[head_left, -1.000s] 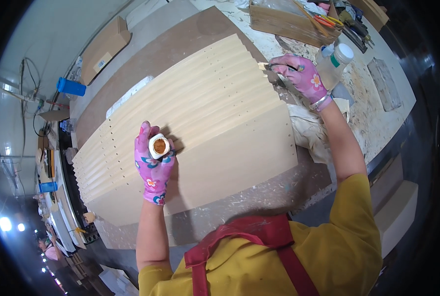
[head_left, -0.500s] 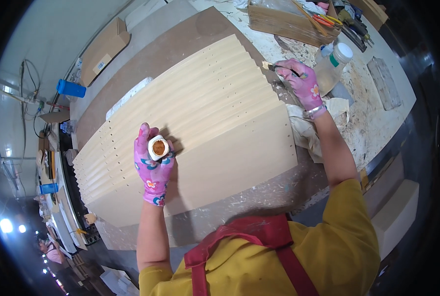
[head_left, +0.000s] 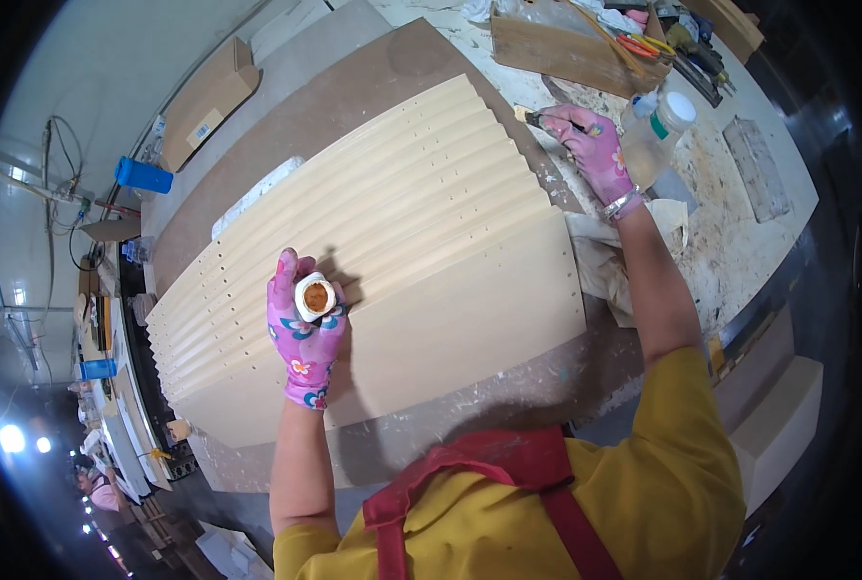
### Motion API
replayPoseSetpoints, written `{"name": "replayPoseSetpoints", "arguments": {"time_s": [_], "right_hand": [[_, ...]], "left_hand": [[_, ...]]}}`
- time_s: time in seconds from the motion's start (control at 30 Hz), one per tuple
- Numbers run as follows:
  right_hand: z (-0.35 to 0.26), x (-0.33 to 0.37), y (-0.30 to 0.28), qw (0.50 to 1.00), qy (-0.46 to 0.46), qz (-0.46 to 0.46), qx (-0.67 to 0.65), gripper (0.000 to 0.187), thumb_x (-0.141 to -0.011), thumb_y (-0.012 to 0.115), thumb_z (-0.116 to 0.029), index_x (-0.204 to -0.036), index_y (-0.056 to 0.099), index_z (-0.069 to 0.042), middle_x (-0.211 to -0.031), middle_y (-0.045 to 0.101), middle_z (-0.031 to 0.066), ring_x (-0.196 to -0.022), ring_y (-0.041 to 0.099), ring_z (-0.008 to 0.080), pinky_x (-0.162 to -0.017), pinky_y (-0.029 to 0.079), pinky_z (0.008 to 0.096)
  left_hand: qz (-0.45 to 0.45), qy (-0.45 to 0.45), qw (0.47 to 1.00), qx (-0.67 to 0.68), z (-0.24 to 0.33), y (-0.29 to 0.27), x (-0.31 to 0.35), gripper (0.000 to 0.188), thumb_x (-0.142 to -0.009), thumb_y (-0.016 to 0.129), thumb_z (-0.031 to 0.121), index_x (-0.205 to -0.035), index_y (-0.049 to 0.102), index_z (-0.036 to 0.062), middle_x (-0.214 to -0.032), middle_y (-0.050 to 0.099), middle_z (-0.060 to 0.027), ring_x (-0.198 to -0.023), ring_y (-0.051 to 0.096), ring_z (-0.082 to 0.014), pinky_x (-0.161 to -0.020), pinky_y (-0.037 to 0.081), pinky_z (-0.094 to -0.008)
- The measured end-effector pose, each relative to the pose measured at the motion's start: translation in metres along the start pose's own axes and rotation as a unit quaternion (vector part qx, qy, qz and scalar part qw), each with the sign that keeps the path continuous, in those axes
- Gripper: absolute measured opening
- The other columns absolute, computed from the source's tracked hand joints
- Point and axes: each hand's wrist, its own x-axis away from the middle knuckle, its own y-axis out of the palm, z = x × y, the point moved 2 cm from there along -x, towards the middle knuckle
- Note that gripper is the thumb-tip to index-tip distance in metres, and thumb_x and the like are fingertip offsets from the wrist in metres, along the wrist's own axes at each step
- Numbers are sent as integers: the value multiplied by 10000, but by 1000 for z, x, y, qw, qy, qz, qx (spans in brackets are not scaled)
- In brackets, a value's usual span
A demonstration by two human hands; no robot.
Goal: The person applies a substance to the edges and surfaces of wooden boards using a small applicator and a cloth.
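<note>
fingers of the left hand (head_left: pixel 305 338) curl round a small white jar (head_left: pixel 315 296) above pale layered boards (head_left: pixel 440 309); the right hand (head_left: pixel 593 155) pinches a dark tool (head_left: pixel 535 119) beyond their right edge. brown sheeting (head_left: pixel 382 72) lies beneath, on a stained white table (head_left: pixel 716 251); a lamp (head_left: pixel 11 438) glows far left.

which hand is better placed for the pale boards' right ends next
Probably the right hand: it holds a small tool just beyond those ends of the pale boards, while the left hand is occupied with a white container.
</note>
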Motion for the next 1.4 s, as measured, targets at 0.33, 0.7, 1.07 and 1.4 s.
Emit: {"name": "replayPoseSetpoints", "arguments": {"time_s": [0.33, 0.7, 1.07, 1.4], "right_hand": [[1, -13, 12, 997, -40, -39, 50, 201, -878, 611, -138, -974, 689, 19, -912, 700, 59, -816, 621, 116, -767, 479, 251], [-3, -2, 20, 998, -61, -27, 16, 173, -864, 643, -117, -982, 694, -2, -916, 692, 75, -844, 626, 127, -784, 480, 248], [1, 7, 21, 999, -22, 8, 35, 152, -881, 620, -71, -990, 676, 20, -914, 687, 56, -844, 612, 106, -777, 476, 240], [23, -35, 14, 998, -40, 22, -49, 171, -873, 606, -96, -969, 689, 19, -906, 697, 46, -845, 612, 95, -793, 466, 231]], "left_hand": [[-28, -15, 999, -4, 0, -1, 3, 729, -789, 658, -58, -1439, 359, 83, -1160, 560, -117, -1007, 584, -175, -875, 499, -300], [-30, -3, 1000, 4, -3, -2, 3, 736, -782, 651, -84, -1437, 366, 91, -1178, 558, -118, -1026, 584, -175, -892, 496, -295], [-2, 9, 1000, -4, 1, -1, 0, 706, -749, 729, 15, -1388, 431, 56, -1061, 614, -137, -929, 628, -243, -811, 519, -339], [-25, -13, 1000, 0, 1, -1, 3, 717, -783, 659, -70, -1425, 378, 81, -1152, 565, -105, -1001, 583, -170, -875, 497, -294]]}}
